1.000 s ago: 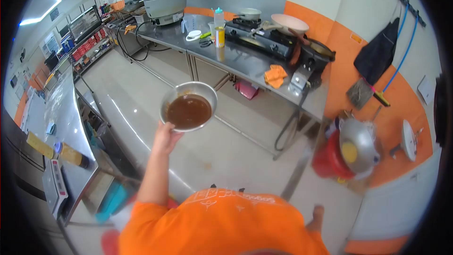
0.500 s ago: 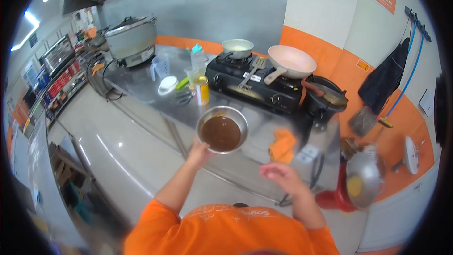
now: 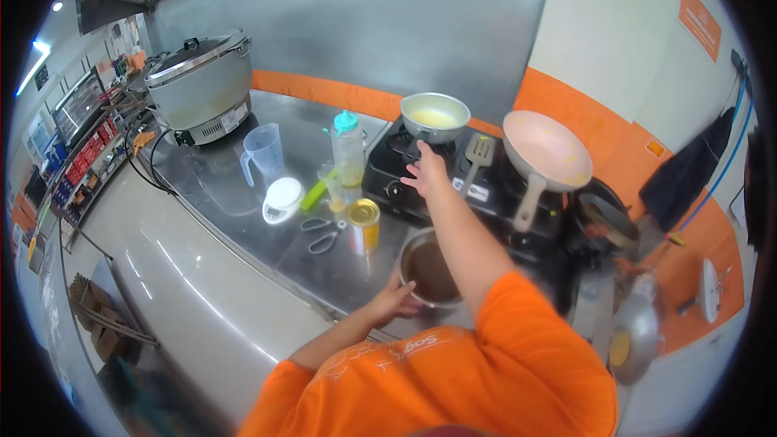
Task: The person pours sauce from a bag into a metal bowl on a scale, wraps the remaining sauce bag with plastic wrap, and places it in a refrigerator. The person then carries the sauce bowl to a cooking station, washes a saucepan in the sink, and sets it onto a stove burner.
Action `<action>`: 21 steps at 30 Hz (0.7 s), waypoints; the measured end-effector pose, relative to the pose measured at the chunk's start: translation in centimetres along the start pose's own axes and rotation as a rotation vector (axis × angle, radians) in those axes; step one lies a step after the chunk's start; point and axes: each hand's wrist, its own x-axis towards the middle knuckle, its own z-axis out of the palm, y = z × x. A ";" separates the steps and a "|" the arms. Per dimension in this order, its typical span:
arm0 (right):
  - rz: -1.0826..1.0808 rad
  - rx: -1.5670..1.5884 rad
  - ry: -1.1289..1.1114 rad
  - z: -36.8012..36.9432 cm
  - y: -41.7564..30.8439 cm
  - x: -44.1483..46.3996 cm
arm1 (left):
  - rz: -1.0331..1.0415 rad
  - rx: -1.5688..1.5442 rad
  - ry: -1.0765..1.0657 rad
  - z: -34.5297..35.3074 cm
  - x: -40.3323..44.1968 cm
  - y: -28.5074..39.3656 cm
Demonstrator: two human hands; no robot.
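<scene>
My left hand (image 3: pixel 394 303) grips the near left side of a steel mixing bowl (image 3: pixel 409 248), thumb at the rim. Dark brown liquid (image 3: pixel 430 273) fills its lower part, and my right forearm hides its right side. My right hand (image 3: pixel 426 172) is stretched over the front of the black gas stove (image 3: pixel 384 176), fingers apart, just below a small saucepan (image 3: pixel 447 134). Pale yellow stuff lies in that saucepan. Whether my fingertips touch its dark handle, I cannot tell. Left of my right arm stands an opened yellow-and-white can (image 3: pixel 364 231).
A slotted turner (image 3: pixel 477 158) and a pink frying pan (image 3: pixel 546 146) are on the stove. Scissors (image 3: pixel 324 239), a kitchen scale (image 3: pixel 283 198), a squeeze bottle (image 3: pixel 348 150) and a measuring jug (image 3: pixel 265 154) stand on the steel counter. A large rice cooker (image 3: pixel 202 81) is farther left.
My right hand has reached forward from above the counter's front edge to the saucepan. The bowl, still in my left hand, is now lower in view, partly behind my right arm. The view has shifted.
</scene>
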 end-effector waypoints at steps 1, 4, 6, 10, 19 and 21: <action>0.073 0.106 0.050 0.4 0.4 2.5 | 0.008 -0.003 -0.001 -1.3 -0.5 0.9; 0.070 0.323 0.062 0.5 0.9 8.1 | -0.065 0.128 -0.036 -6.8 -4.7 3.1; 0.065 0.415 0.138 1.7 0.2 8.6 | -0.065 0.164 -0.104 -12.4 -8.0 4.1; 0.052 0.332 0.173 1.9 0.8 8.9 | -0.135 0.098 -0.069 -22.1 -14.6 6.0; -0.060 0.346 0.091 1.1 -4.4 -6.2 | -0.153 0.576 -0.584 -22.0 -9.7 15.0; -0.172 0.249 0.046 0.1 -5.7 -13.1 | -0.232 0.642 -0.844 -17.2 -6.8 15.0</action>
